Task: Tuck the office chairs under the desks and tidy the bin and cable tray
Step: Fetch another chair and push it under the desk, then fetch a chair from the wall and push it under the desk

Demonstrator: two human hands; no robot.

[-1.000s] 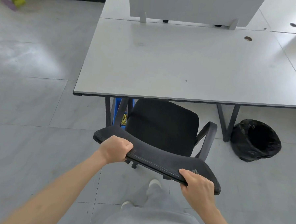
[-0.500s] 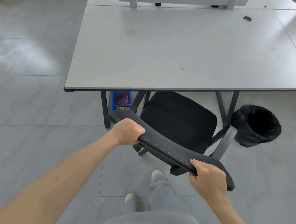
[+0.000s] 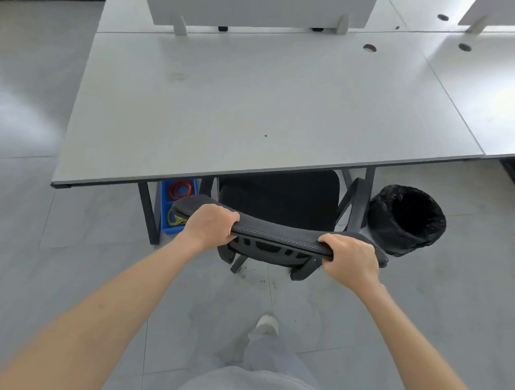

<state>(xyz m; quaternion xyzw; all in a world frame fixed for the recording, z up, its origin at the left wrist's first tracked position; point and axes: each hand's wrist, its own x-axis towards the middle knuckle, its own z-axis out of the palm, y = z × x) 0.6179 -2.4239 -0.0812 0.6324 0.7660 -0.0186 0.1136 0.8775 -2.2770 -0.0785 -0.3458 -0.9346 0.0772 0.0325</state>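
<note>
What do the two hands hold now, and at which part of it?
Both hold the chair by the top edge of its backrest: the left hand near the left end, the right hand near the right end.

Matt surfaces mostly, with a sheen on the floor and bin liner.

I am seeing the office chair [image 3: 279, 214] showing black woven mesh along its backrest top and dull cloth on the seat, its armrests looking like matt plastic. The desk [image 3: 255, 105] is presenting a smooth, matt pale grey laminate. The bin [image 3: 405, 220] is wearing a crinkled, glossy black plastic liner, the blue tray [image 3: 175, 208] is looking like smooth plastic, and the floor tiles [image 3: 30, 123] are reflecting light softly.
</note>
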